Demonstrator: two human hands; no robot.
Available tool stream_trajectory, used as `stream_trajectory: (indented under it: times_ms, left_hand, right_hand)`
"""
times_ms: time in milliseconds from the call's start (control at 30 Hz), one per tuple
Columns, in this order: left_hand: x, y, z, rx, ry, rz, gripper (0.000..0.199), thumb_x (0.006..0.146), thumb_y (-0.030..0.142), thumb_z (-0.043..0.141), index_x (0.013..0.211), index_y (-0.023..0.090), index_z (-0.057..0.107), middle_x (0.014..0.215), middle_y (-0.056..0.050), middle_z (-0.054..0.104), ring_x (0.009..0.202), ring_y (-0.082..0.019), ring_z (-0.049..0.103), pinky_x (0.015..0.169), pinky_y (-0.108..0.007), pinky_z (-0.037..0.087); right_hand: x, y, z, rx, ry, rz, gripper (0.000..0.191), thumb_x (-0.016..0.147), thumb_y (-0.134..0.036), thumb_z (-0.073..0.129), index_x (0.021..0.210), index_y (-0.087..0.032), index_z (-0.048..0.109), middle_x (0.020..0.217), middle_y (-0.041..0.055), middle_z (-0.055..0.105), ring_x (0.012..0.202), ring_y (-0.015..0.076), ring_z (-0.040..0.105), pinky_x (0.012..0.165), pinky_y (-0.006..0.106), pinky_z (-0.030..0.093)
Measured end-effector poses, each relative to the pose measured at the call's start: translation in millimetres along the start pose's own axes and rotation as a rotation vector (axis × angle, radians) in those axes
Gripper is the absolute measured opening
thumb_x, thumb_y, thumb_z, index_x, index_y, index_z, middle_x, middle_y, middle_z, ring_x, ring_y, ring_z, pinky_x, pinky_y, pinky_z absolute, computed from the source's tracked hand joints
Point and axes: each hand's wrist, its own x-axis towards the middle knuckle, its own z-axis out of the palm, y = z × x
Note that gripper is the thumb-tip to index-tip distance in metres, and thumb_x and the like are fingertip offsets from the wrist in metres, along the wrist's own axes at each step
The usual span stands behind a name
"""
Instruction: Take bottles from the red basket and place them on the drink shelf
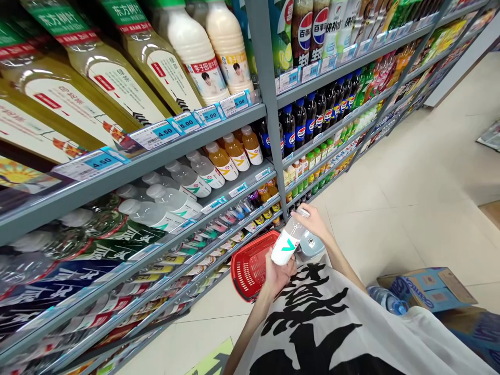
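Note:
A drink bottle with a white label and a green V mark is tilted in front of my body. Its lower end rests in my left hand, whose fingers wrap round it. My right hand is closed round the cap end and hides most of the cap. Below the bottle, a red shopping basket stands on the floor. On a shelf to the left lie several similar clear bottles, beside orange ones with the same kind of label.
Grey shelving packed with drinks runs along the left and far side. A pale blue-grey object is partly behind my right forearm. Blue cartons and a clear water bottle are at the right. Pale floor tiles stretch beyond.

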Motion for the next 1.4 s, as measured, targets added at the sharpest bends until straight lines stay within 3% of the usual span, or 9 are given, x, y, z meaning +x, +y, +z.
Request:
stream_trajectory:
  times_ms: [167, 267, 333, 467, 667, 833, 967, 1100, 1400]
  left_hand:
    - [9, -7, -22.0, 0.304, 0.090, 0.230, 0.071, 0.067, 0.066, 0.079, 0.111, 0.012, 0.068, 0.080, -0.009, 0.072, 0.072, -0.022, 0.064, 0.057, -0.029, 0.044]
    - [13, -9, -36.2, 0.595, 0.151, 0.323, 0.068, 0.065, 0.048, 0.086, 0.121, 0.015, 0.065, 0.110, -0.012, 0.075, 0.101, -0.029, 0.069, 0.082, -0.038, 0.055]
    - [15, -10, -42.0, 0.747, 0.173, 0.352, 0.062, 0.066, 0.042, 0.087, 0.119, 0.017, 0.065, 0.116, -0.011, 0.074, 0.109, -0.032, 0.068, 0.095, -0.043, 0.054]
    - [19, -12, -45.3, 0.890, 0.156, 0.368, 0.056, 0.074, 0.043, 0.083, 0.119, 0.016, 0.062, 0.114, -0.009, 0.074, 0.107, -0.031, 0.068, 0.098, -0.046, 0.054]
    - [23, -7, -34.2, 1.074, 0.203, 0.475, 0.066, 0.078, 0.032, 0.081, 0.137, 0.017, 0.057, 0.143, -0.015, 0.063, 0.129, -0.029, 0.062, 0.114, -0.047, 0.046]
    - [29, 3, -15.6, 1.132, 0.258, 0.663, 0.065, 0.077, 0.022, 0.078, 0.139, 0.022, 0.057, 0.143, -0.012, 0.064, 0.132, -0.026, 0.061, 0.116, -0.047, 0.045]
    - [33, 3, -10.0, 1.170, 0.275, 0.724, 0.066, 0.073, 0.012, 0.074, 0.136, 0.021, 0.059, 0.139, -0.011, 0.066, 0.130, -0.025, 0.063, 0.116, -0.045, 0.045]
    - [34, 0, -14.3, 1.183, 0.360, 0.720, 0.066, 0.067, 0.004, 0.069, 0.131, 0.022, 0.061, 0.128, -0.008, 0.071, 0.121, -0.025, 0.067, 0.110, -0.043, 0.049]
    - [23, -1, -29.8, 1.222, 0.504, 0.755, 0.058, 0.067, 0.006, 0.066, 0.122, 0.023, 0.064, 0.118, -0.006, 0.075, 0.113, -0.025, 0.070, 0.104, -0.042, 0.052]
  right_hand:
    - [-3, 10, 1, 0.095, 0.015, 0.088, 0.045, 0.078, -0.061, 0.072, 0.076, -0.018, 0.057, 0.069, -0.0021, 0.054, 0.066, 0.0133, 0.048, 0.061, 0.024, 0.038]
    - [-5, 19, 3, 0.117, 0.019, 0.101, 0.043, 0.076, -0.058, 0.074, 0.075, -0.018, 0.058, 0.070, -0.0011, 0.056, 0.067, 0.0138, 0.050, 0.061, 0.025, 0.040]
    - [-6, 24, 3, 0.090, 0.012, 0.094, 0.040, 0.075, -0.054, 0.075, 0.075, -0.017, 0.061, 0.071, -0.0002, 0.059, 0.068, 0.0144, 0.052, 0.062, 0.025, 0.040]
    - [-9, 25, 5, -0.011, 0.030, 0.063, 0.033, 0.074, -0.048, 0.074, 0.072, -0.017, 0.063, 0.073, 0.0017, 0.063, 0.070, 0.0162, 0.055, 0.064, 0.027, 0.042]
    - [-19, 22, 24, -0.322, -0.029, -0.085, 0.022, 0.075, -0.039, 0.075, 0.074, -0.019, 0.066, 0.082, 0.0021, 0.057, 0.074, 0.0166, 0.057, 0.072, 0.029, 0.044]
    - [-32, 44, 43, -0.553, -0.181, -0.046, 0.014, 0.079, -0.029, 0.069, 0.088, -0.020, 0.068, 0.095, 0.0039, 0.055, 0.070, 0.0148, 0.055, 0.071, 0.029, 0.042]
    - [-37, 59, 48, -0.544, -0.180, -0.027, 0.018, 0.077, -0.027, 0.068, 0.094, -0.021, 0.065, 0.095, 0.0035, 0.057, 0.076, 0.0180, 0.059, 0.073, 0.029, 0.041]
    - [-42, 60, 58, -0.480, -0.159, -0.059, 0.036, 0.072, -0.026, 0.068, 0.106, -0.023, 0.056, 0.098, 0.0029, 0.062, 0.079, 0.0201, 0.060, 0.071, 0.029, 0.040]
    - [-43, 61, 71, -0.303, -0.299, -0.064, 0.040, 0.071, -0.030, 0.074, 0.106, -0.023, 0.056, 0.097, 0.0012, 0.062, 0.081, 0.0194, 0.063, 0.075, 0.031, 0.046]
